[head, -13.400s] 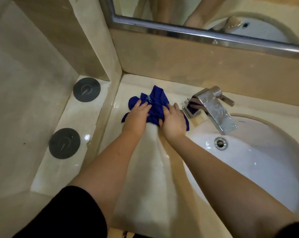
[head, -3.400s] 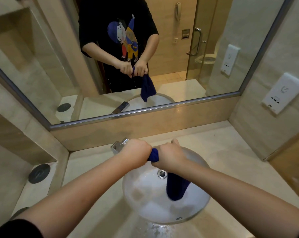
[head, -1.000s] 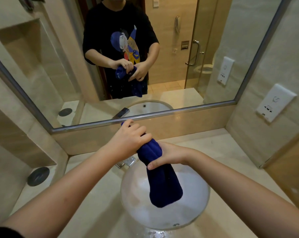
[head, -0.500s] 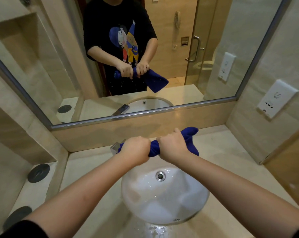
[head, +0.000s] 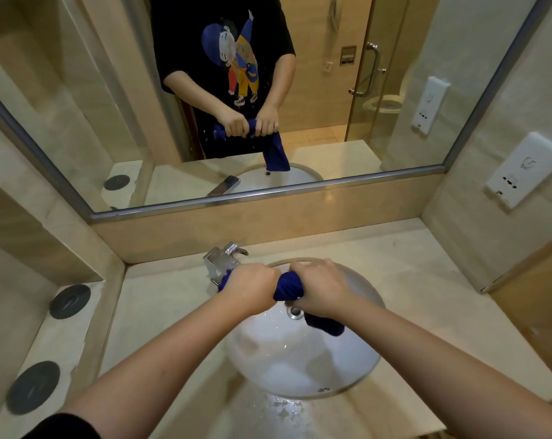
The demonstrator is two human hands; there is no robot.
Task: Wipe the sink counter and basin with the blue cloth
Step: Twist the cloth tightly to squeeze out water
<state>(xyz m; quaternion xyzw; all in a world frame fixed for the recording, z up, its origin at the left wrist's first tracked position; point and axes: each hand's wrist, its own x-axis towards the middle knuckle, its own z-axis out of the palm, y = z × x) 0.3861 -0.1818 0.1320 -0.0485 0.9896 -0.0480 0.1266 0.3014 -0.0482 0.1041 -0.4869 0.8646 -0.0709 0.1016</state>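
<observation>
Both of my hands hold the blue cloth [head: 288, 286] twisted into a thick roll above the white basin [head: 303, 362]. My left hand [head: 252, 288] grips its left end, a small tuft poking out beside the tap. My right hand [head: 320, 289] grips the right end, and a loose tail of cloth hangs down below that hand over the basin, next to the drain [head: 295, 313]. The beige stone counter [head: 160, 312] surrounds the basin, with water drops on its front edge.
A chrome tap [head: 222, 261] stands behind my left hand. A large mirror [head: 236, 99] covers the back wall. Two dark round discs [head: 69, 301] lie on the lower ledge at left. A white socket plate [head: 526, 169] is on the right wall.
The cloth's free end, sticking up to the right half a second ago, now hangs down below my right hand. Both hands keep their grip on the twisted roll over the basin.
</observation>
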